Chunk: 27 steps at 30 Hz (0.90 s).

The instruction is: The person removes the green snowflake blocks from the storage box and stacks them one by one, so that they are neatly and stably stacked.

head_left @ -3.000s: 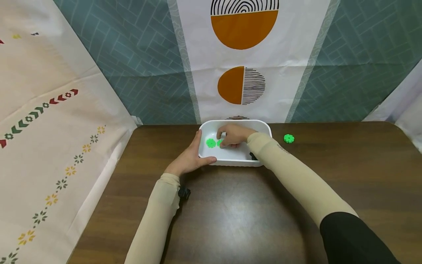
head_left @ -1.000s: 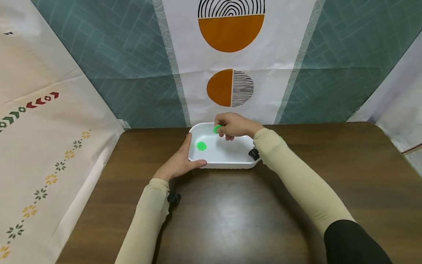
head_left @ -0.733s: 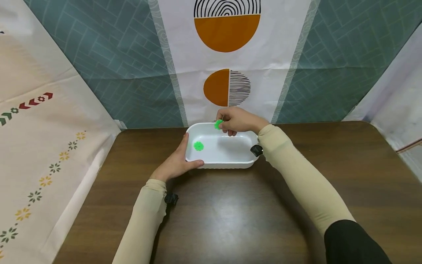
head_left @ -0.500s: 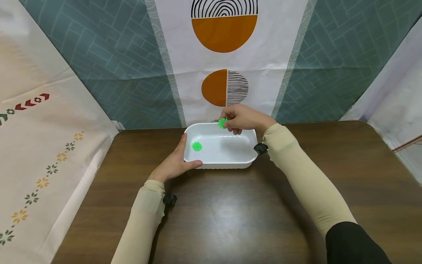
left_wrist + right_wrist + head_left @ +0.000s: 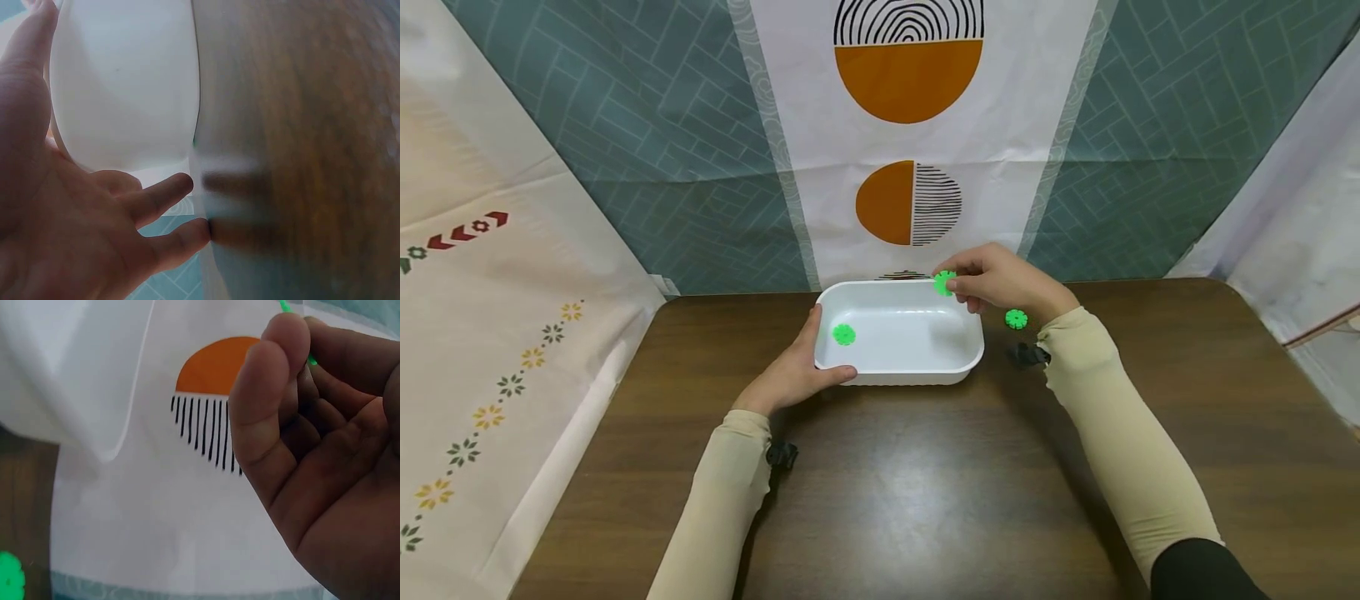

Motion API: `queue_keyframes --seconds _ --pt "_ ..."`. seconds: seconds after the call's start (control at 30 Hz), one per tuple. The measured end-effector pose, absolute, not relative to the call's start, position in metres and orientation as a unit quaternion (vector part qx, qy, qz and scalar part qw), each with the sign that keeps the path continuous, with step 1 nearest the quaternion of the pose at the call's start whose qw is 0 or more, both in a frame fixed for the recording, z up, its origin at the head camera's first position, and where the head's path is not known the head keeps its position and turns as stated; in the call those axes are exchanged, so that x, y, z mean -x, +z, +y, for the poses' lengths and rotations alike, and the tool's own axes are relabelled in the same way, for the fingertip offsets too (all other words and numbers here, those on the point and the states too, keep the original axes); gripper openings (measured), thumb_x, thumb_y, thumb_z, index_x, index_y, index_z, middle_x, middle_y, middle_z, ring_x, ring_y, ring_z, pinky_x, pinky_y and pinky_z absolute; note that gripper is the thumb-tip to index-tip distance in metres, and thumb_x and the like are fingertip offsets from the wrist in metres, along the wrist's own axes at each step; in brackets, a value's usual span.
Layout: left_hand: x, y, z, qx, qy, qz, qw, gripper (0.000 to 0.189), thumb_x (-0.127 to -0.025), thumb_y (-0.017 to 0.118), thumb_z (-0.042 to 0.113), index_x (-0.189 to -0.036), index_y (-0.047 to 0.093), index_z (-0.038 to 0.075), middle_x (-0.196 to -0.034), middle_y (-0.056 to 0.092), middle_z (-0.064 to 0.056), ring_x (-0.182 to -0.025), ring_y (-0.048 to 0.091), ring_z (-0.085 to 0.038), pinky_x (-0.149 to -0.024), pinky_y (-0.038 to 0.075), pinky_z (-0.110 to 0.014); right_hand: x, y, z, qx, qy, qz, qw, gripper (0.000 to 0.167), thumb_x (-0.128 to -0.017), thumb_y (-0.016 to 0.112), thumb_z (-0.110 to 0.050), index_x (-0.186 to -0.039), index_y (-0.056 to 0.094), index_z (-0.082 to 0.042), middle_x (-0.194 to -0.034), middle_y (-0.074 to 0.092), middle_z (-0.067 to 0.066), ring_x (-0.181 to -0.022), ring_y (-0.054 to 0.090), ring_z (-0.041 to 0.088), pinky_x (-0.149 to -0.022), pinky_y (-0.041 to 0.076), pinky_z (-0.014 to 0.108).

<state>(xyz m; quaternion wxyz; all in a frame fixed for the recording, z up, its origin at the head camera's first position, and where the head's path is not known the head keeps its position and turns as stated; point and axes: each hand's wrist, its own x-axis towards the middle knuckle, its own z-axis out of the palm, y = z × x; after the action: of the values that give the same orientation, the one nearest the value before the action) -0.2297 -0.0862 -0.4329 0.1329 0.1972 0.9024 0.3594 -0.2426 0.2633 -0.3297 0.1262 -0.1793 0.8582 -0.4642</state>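
A white rectangular tub point(image 5: 955, 364) stands on the brown table point(image 5: 925, 500). My left hand point(image 5: 790, 371) grips its near left corner, thumb on the front rim; the left wrist view shows the tub's wall point(image 5: 125, 100) against my palm. One green gear-shaped disc point(image 5: 844, 335) lies inside the tub at the left. My right hand point(image 5: 1000, 282) hovers above the tub's far right corner and pinches a second green disc point(image 5: 944, 282) between thumb and fingers; only a sliver of that disc point(image 5: 285, 306) shows in the right wrist view. A third green disc point(image 5: 1016, 318) lies on the table right of the tub.
Patterned cloth backdrops point(image 5: 910, 133) hang close behind the table, and a cream cloth point(image 5: 490, 333) drapes along its left edge. The table's front and right parts carry only my forearms.
My right hand lifted a green disc out of the tub and carried it rightward past the far right corner. The third disc on the table came back into view. The left hand kept its grip.
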Motion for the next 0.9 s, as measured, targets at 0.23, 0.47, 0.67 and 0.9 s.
queue_keyframes --seconds 0.23,0.47,0.67,0.9 --pt "0.231 -0.434 -0.086 -0.200 0.362 0.901 0.130 0.125 -0.084 0.076 0.058 -0.162 -0.013 0.018 -0.168 0.001 -0.010 -0.139 0.036 -0.036 -0.112 0.031 -0.052 0.230 -0.341 0.287 0.129 -0.500 0.851 0.092 0.031 -0.102 0.059 -0.008 -0.132 0.064 -0.002 -0.082 0.059 0.018 -0.066 0.059 0.030 -0.061 0.054 0.037" --pt "0.231 -0.434 -0.085 -0.198 0.365 0.900 0.133 0.124 -0.084 0.076 0.058 -0.162 -0.013 0.019 -0.168 0.001 -0.009 -0.140 0.034 -0.034 -0.113 0.030 -0.050 0.221 -0.353 0.312 0.118 -0.547 0.827 0.060 0.029 -0.100 0.062 -0.004 -0.128 0.057 0.002 -0.082 0.059 0.021 -0.063 0.059 0.027 -0.060 0.054 0.038" --pt "0.230 -0.435 -0.085 -0.199 0.364 0.900 0.134 0.125 -0.084 0.076 0.058 -0.162 -0.013 0.017 -0.168 0.001 -0.011 -0.140 0.034 -0.035 -0.112 0.031 -0.051 0.211 -0.364 0.331 0.101 -0.547 0.829 0.061 0.031 -0.100 0.063 -0.005 -0.129 0.055 0.003 -0.086 0.062 0.019 -0.066 0.062 0.025 -0.063 0.057 0.041" --pt "0.231 -0.435 -0.087 -0.201 0.358 0.903 0.128 0.126 -0.084 0.076 0.060 -0.161 -0.014 0.017 -0.168 0.004 -0.013 -0.139 0.036 -0.035 -0.112 0.032 -0.051 0.204 -0.370 0.352 0.106 -0.534 0.837 0.049 0.032 -0.100 0.062 -0.004 -0.129 0.055 0.006 -0.084 0.060 0.023 -0.064 0.061 0.024 -0.060 0.056 0.035"
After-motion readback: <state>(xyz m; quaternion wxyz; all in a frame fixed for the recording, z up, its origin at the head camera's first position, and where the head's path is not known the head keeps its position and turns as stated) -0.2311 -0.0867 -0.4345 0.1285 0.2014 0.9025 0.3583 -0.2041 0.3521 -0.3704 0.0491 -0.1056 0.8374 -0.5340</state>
